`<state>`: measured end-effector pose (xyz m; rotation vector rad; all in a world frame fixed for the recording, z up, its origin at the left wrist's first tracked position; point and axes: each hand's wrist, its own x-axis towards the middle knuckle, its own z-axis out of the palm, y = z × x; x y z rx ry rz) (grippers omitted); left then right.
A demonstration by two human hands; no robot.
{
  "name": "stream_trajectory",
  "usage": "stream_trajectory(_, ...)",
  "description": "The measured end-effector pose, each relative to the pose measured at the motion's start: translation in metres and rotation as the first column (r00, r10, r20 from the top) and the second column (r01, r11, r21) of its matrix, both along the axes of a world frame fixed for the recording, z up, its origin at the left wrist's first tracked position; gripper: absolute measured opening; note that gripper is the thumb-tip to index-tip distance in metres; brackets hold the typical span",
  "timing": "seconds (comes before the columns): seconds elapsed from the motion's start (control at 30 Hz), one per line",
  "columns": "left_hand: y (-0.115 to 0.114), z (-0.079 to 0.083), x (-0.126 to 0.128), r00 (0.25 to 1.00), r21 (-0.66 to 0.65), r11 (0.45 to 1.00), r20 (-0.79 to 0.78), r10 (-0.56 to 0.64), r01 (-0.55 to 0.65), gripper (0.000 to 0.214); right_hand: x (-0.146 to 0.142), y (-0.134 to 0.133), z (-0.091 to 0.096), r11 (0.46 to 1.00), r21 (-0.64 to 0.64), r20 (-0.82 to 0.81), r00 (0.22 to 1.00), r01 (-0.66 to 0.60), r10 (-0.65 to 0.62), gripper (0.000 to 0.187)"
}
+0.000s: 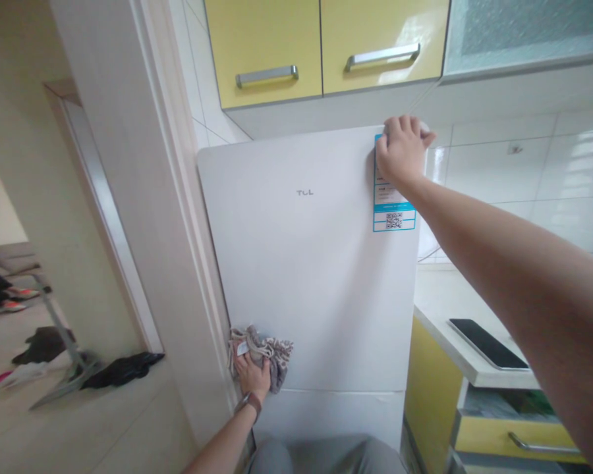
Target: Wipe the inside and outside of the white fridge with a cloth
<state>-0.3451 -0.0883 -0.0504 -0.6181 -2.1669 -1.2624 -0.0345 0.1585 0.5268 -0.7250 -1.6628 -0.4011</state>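
Note:
A white fridge point(306, 263) stands in front of me between a wall and a counter. My left hand point(252, 374) is closed on a patterned grey cloth point(271, 352), pressed against the lower left of the upper door. My right hand point(401, 150) reaches up and curls its fingers over the door's top right corner, partly covering a blue and white label point(394, 214) with a QR code.
Yellow wall cabinets point(321, 46) with metal handles hang above the fridge. A white counter point(467, 342) to the right carries a dark phone point(487, 343), with a yellow drawer point(514, 436) below. On the left, a doorway shows clothes point(123, 368) on the floor.

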Motion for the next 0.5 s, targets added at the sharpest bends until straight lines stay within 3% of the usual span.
stream_trajectory(0.07,0.001,-0.015,0.0,1.0,0.036,0.999,0.011,0.0,0.0,0.048,-0.001,0.001,-0.001,1.0,0.005,-0.008,1.0,0.017,-0.017,0.031)
stream_trajectory(0.13,0.002,-0.019,0.0,1.0,0.055,0.999,-0.013,-0.002,0.003,0.048,-0.003,0.002,-0.001,0.999,0.015,-0.02,0.999,0.033,-0.032,0.031)
stream_trajectory(0.27,0.001,-0.003,-0.003,0.998,0.017,0.999,-0.059,-0.031,0.032,0.053,-0.004,0.005,-0.002,0.999,0.04,-0.042,0.999,0.032,-0.03,0.029)
stream_trajectory(0.4,0.003,0.044,-0.005,0.995,-0.023,1.0,-0.099,0.003,-0.006,0.056,-0.004,0.005,-0.003,0.999,0.043,-0.056,0.998,0.027,-0.025,0.029)
stream_trajectory(0.5,0.008,0.106,-0.006,0.982,-0.033,0.999,-0.184,0.033,-0.04,0.058,-0.005,0.001,-0.004,0.999,0.036,-0.046,0.998,0.035,-0.034,0.031)
